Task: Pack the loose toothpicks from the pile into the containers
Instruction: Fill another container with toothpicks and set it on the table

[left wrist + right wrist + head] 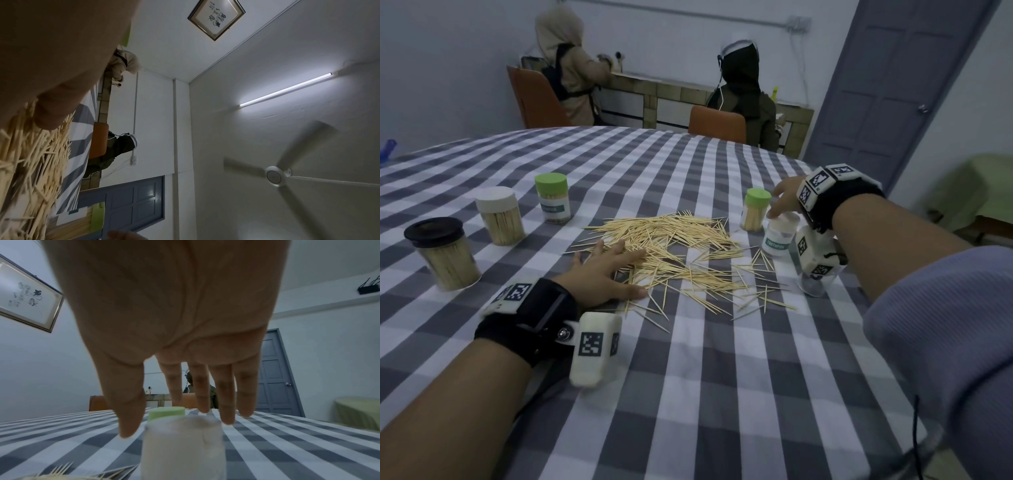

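Observation:
A loose pile of toothpicks [674, 253] lies spread across the middle of the checked tablecloth [722, 377]. My left hand [619, 270] rests flat and open on the pile's near-left edge; the left wrist view shows its thumb [53, 113] over the toothpicks [37, 162]. My right hand [782, 202] hovers over a white-lidded container [779, 236] at the pile's right. Its fingers [225, 402] hang straight around the white lid [183, 425] and hold nothing. A full green-lidded container [756, 209] stands just behind it.
At the left stand three full containers: black-lidded [443, 253], white-lidded [500, 216], green-lidded [553, 197]. A clear container [815, 284] sits under my right wrist. Two people sit at a far counter with orange chairs [717, 123]. A grey door [887, 85] is at the right.

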